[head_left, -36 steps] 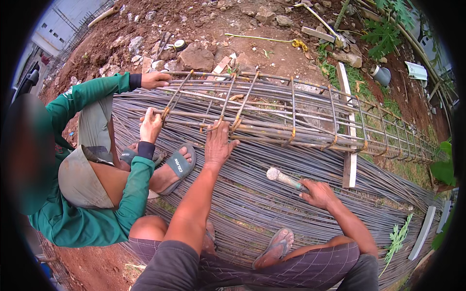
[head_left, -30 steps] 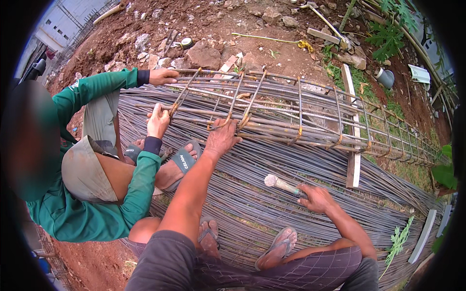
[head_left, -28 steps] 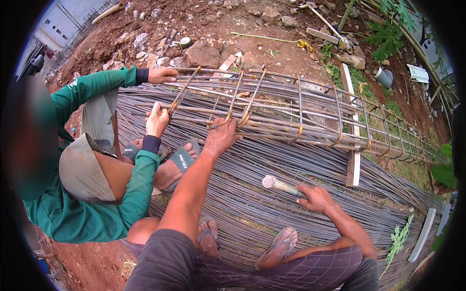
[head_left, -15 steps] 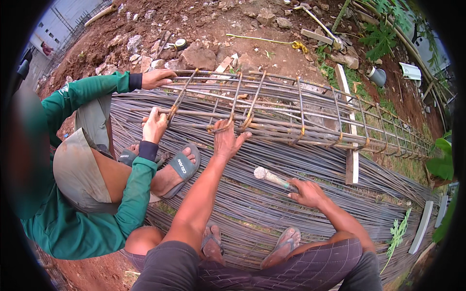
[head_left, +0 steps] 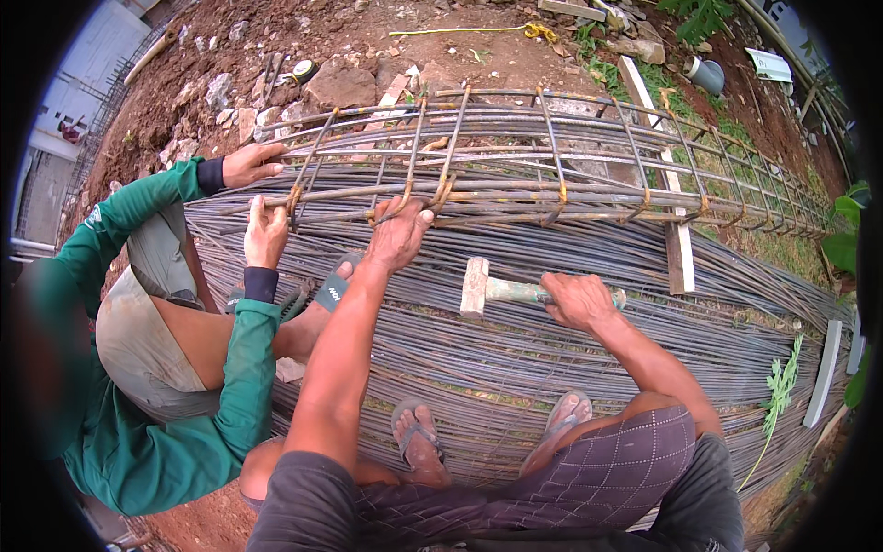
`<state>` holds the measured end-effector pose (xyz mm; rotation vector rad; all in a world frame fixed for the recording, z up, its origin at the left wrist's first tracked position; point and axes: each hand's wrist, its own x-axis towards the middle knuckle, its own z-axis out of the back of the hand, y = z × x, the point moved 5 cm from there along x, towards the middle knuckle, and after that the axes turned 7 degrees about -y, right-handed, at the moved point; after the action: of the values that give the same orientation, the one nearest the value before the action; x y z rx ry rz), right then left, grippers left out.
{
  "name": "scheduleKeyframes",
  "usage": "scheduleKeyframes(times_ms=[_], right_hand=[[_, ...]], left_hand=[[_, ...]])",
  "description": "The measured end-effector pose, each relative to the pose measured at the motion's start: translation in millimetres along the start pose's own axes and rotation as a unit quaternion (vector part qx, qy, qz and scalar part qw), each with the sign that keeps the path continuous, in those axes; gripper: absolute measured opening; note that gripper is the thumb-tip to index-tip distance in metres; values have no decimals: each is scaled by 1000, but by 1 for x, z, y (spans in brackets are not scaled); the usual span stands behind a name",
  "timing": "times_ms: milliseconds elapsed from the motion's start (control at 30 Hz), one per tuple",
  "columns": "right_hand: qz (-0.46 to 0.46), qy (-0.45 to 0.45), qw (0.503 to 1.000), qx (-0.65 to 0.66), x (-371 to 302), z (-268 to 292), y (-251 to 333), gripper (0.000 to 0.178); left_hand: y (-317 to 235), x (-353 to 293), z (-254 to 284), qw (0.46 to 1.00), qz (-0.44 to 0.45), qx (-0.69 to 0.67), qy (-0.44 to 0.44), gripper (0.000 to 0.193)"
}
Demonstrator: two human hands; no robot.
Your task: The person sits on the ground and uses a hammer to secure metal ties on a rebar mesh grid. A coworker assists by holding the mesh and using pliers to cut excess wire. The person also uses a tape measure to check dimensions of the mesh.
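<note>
A long rebar cage of rusty rods and square stirrups runs from left to right in front of me. My left hand is closed around the near lower rods, beside a stirrup. In my right hand is a hammer with a block-shaped head and a worn greenish handle. It is held level over the loose rods, its head pointing left, apart from the cage. At the cage's left end, a co-worker's far hand rests at the upper rods, and the near hand grips a lower rod.
Many loose steel rods cover the ground under my sandalled feet. A pale wooden batten lies under the cage. The co-worker in green sleeves squats close at my left. Rubble, a tape measure and a grey bucket lie beyond.
My right hand has raised the hammer and turned it, so its head now shows broadside. My left hand stays on the cage. The whole view has shifted, with the cage higher in it.
</note>
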<state>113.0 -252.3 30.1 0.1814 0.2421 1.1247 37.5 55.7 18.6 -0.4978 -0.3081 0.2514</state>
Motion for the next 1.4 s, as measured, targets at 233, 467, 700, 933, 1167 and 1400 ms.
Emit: scheduleKeyframes(times_ms=[233, 467, 700, 933, 1167, 1400], right_hand=[[157, -63, 984, -51, 31, 2, 42, 10], [-35, -89, 995, 21, 45, -11, 18, 11], [98, -111, 988, -53, 51, -4, 17, 7], [-59, -75, 995, 40, 12, -46, 25, 12], [45, -142, 987, -63, 40, -11, 0, 10], [-94, -91, 989, 73, 3, -50, 9, 16]], left_hand=[[1, -5, -4, 999, 27, -23, -24, 37], [3, -11, -7, 999, 27, -17, -27, 36], [-6, -7, -5, 999, 13, -23, -27, 36], [-8, -20, -6, 998, 41, -43, -3, 42], [-11, -22, -8, 998, 68, -3, 1, 52], [-48, -63, -7, 987, 3, 76, -142, 60]])
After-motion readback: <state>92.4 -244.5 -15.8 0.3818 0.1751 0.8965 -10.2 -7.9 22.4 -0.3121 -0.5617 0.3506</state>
